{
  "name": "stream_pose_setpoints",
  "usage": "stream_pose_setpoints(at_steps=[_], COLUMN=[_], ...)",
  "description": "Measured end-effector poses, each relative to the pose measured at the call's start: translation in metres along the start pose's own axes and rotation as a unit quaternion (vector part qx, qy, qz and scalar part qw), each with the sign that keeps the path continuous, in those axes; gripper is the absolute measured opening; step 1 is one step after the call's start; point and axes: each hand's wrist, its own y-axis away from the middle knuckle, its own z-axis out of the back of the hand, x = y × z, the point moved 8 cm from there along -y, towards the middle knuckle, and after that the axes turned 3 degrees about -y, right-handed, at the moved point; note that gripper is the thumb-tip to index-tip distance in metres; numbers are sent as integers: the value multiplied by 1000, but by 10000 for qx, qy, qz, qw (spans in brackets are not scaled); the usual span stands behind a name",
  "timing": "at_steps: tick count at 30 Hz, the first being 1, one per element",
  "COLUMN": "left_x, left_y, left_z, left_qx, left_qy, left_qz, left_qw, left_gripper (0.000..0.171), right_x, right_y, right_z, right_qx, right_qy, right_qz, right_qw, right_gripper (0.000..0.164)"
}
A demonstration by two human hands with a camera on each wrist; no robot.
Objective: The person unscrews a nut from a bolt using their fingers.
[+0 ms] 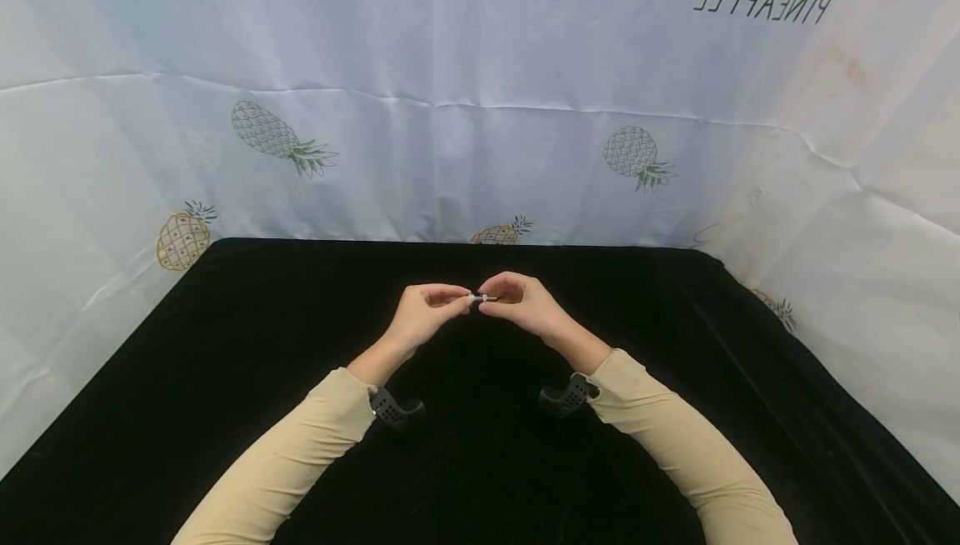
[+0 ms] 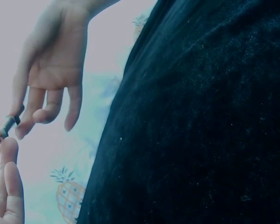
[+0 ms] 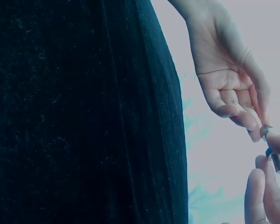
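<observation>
Both hands meet over the black cloth in the head view, with a small metal bolt [image 1: 480, 297] between their fingertips. My left hand [image 1: 422, 312] pinches the bolt's left end between thumb and fingers. Its threaded shank [image 3: 279, 164] sticks out past the right thumb in the right wrist view. A small dark nut [image 3: 269, 153] sits around the bolt there, by the right fingertips. My right hand [image 1: 528, 306] holds the nut with thumb and forefinger; its other fingers are loosely bent. Fingers partly cover the nut and bolt, so the exact contact is hard to see.
Black cloth [image 1: 480, 445] covers the table under both arms. Behind it hangs a pale curtain [image 1: 450, 170] printed with pineapples, which also runs along both sides. Each wrist wears a dark strap [image 1: 393, 409] below a beige sleeve [image 1: 300, 445].
</observation>
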Motion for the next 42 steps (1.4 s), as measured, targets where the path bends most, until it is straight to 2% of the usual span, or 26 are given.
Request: stream_pose_setpoints(at_steps=[7, 12, 16, 24, 32, 39, 42], left_x=[0, 1, 0, -1, 0, 2, 1], left_y=[0, 0, 0, 1, -1, -1, 0], left_z=[0, -1, -1, 0, 0, 0, 0], left_qx=[28, 13, 15, 25, 1, 3, 1], left_qy=[7, 34, 17, 4, -6, -12, -3], left_qz=[-6, 32, 2, -27, -12, -23, 3], left_qw=[10000, 10000, 10000, 10000, 10000, 10000, 10000], left_gripper=[24, 24, 24, 26, 24, 24, 25], right_x=[-4, -3, -2, -5, 0, -8, -8], right_y=[0, -1, -2, -1, -2, -3, -3], right_z=[-1, 0, 0, 1, 2, 2, 1], right_qx=[28, -39, -26, -37, -56, -4, -3], right_qy=[53, 44, 45, 33, 54, 61, -13], right_qz=[-305, -144, -13, -296, 41, -327, -349], right_qw=[9995, 9999, 10000, 9995, 10000, 9994, 9994], right_gripper=[30, 26, 30, 30, 28, 32, 31])
